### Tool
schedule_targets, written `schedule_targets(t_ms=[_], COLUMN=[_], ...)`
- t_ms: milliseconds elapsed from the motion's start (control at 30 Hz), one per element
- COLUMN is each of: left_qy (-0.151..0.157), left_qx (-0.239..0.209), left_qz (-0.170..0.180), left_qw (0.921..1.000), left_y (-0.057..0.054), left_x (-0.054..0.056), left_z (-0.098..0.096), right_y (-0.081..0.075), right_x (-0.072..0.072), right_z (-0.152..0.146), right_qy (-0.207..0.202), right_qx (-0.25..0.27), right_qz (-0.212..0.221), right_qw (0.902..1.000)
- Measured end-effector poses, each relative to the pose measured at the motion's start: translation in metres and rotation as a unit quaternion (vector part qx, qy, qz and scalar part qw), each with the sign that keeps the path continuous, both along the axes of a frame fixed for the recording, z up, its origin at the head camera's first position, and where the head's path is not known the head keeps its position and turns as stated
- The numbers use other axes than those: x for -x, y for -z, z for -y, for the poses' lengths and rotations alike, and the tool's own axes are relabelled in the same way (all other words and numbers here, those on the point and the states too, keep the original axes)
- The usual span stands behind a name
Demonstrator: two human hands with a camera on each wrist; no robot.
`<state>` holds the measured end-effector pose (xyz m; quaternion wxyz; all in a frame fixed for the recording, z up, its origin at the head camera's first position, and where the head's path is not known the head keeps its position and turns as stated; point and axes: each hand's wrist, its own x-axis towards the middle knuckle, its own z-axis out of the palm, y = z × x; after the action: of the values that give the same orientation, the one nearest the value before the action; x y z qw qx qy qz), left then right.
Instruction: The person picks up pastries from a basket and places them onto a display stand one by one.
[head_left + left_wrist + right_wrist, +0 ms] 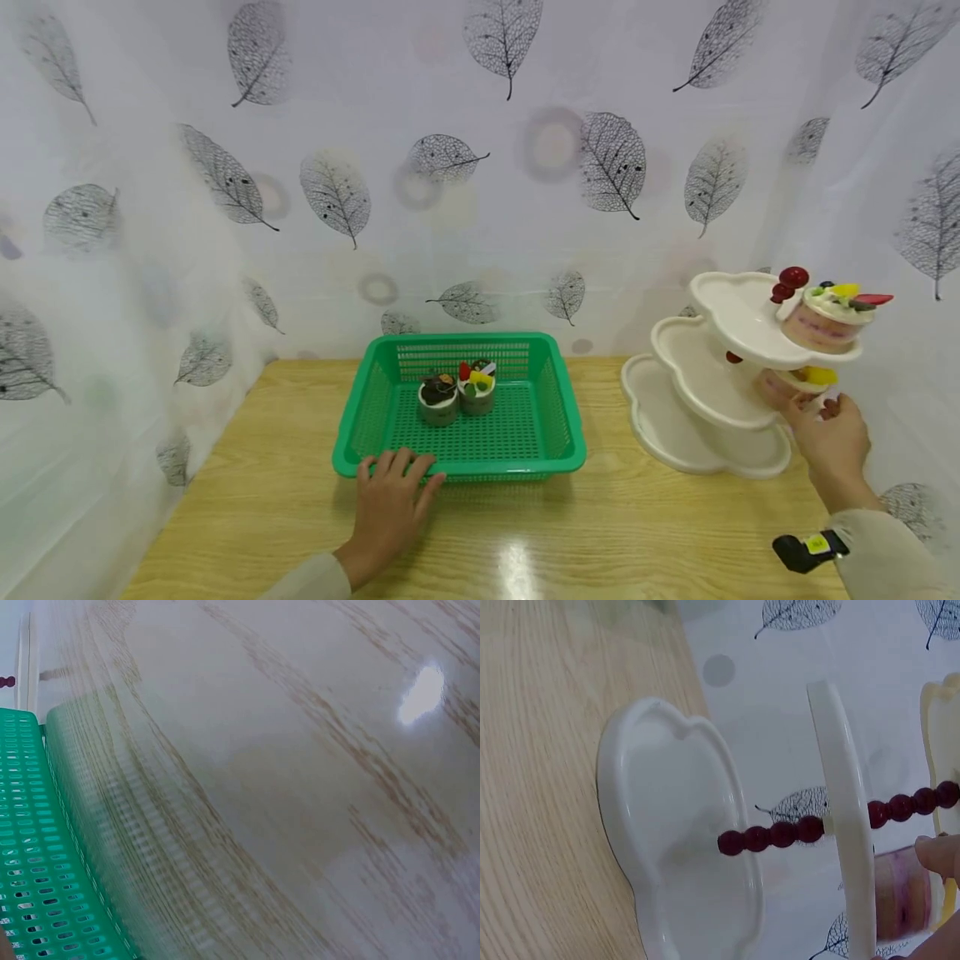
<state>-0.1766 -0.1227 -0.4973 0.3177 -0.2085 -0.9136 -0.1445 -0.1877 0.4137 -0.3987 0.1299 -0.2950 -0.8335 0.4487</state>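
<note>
My left hand (393, 500) rests its fingers on the front rim of a green plastic basket (457, 469). Inside are a cake cup with a dark chocolate-like topping (438, 402) and a fruit-topped cake cup (477, 390), with a third dark topping partly hidden behind. At the right, my right hand (836, 442) pinches a pink-layered cake cup (904, 892) on the middle tier of a white three-tier stand (705, 367). The thumb (939, 855) touches the cup near its rim; the other fingers are mostly hidden. Another fruit-topped cake cup (825, 321) sits on the top tier.
The stand's dark red beaded post (780, 835) joins its scalloped tiers. The bottom tier (682, 772) lies on the wooden table (600, 533). A white curtain with leaf prints (450, 83) hangs behind the table and along its sides.
</note>
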Motion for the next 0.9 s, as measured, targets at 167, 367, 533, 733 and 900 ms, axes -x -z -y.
schedule_targets(t_ms=[167, 367, 533, 733, 900], left_qy=[0.005, 0.008, 0.007, 0.005, 0.009], left_qx=[-0.006, -0.008, -0.01, -0.007, -0.009], left_qz=[0.004, 0.002, 0.001, -0.002, 0.0], left_qw=[1.0, 0.9999, 0.9999, 1.0, 0.9999], left_y=[-0.001, 0.002, 0.002, 0.003, 0.002], left_x=[-0.001, 0.0, 0.0, 0.001, 0.001], left_z=[0.002, 0.003, 0.002, 0.001, 0.001], right_y=[0.004, 0.001, -0.005, -0.018, -0.022], right_x=[-0.014, -0.028, -0.033, -0.02, 0.0], right_z=[0.028, 0.076, 0.123, 0.178, 0.214], right_qy=[-0.034, -0.116, -0.206, -0.272, -0.32], right_qx=[0.032, 0.071, 0.084, 0.073, 0.051], right_qz=[-0.001, -0.013, -0.043, -0.089, -0.104], right_qw=[0.9989, 0.9907, 0.9741, 0.9553, 0.9404])
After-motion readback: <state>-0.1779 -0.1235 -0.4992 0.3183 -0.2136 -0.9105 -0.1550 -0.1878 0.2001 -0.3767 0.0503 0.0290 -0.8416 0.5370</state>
